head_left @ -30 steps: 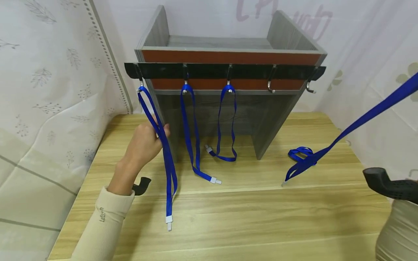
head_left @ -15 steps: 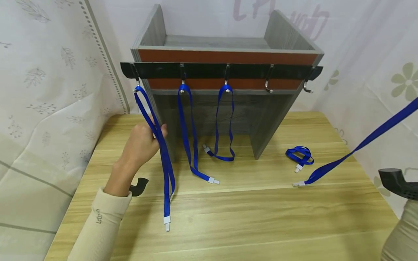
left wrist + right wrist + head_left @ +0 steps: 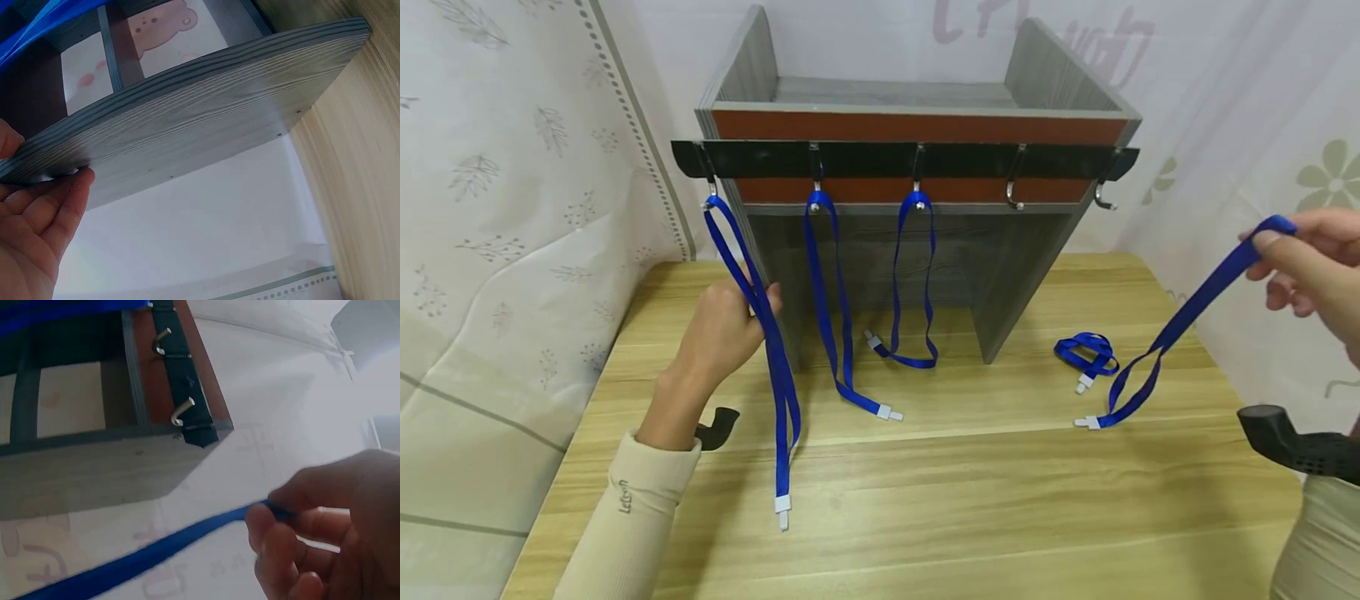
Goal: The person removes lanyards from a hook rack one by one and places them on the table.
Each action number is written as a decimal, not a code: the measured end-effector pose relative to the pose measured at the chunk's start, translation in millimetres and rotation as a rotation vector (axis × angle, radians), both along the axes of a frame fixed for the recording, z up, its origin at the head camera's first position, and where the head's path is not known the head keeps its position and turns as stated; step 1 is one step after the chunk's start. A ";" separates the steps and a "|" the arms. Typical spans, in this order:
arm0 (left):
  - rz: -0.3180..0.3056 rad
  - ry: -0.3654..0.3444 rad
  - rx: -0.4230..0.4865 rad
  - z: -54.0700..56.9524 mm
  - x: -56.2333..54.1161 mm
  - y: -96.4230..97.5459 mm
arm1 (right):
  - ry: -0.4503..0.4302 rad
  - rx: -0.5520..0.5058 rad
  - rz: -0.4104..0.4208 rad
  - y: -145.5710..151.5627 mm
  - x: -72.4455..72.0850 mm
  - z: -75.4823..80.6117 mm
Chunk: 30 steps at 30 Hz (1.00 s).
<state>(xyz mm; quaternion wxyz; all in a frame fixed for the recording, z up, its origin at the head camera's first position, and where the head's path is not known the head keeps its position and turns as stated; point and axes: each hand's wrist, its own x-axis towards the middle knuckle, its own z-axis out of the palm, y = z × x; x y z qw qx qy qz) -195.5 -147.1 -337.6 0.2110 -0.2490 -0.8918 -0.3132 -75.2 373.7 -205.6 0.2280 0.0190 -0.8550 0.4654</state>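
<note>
On the table (image 3: pixel 962 500), the grey rack (image 3: pixel 917 125) has its left side panel (image 3: pixel 187 125) gripped between the left hand's (image 3: pixel 722 325) thumb and fingers. The right hand (image 3: pixel 1318 267), nearer the two bare hooks (image 3: pixel 1011 193) up and to its left, pinches one end of a blue lanyard (image 3: pixel 1198 304) slanting down leftward to its white clip (image 3: pixel 1087 422).

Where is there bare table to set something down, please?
The widest bare patch of table lies in front, between the left sleeve and right sleeve; a smaller one separates the shelf's right panel from the coiled lanyard. Crowded: under the three hung lanyards, around the held lanyard.
</note>
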 end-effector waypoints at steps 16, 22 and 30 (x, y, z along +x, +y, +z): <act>0.003 -0.008 0.009 0.7 -1.2 0.8 | -0.280 0.312 0.226 12.3 12.8 -25.0; 0.002 -0.013 0.008 1.2 -0.3 0.6 | -0.555 0.509 0.173 31.0 5.6 -39.1; 0.000 -0.003 0.008 -0.2 -0.8 0.6 | -0.730 0.800 0.148 44.7 -9.3 -60.7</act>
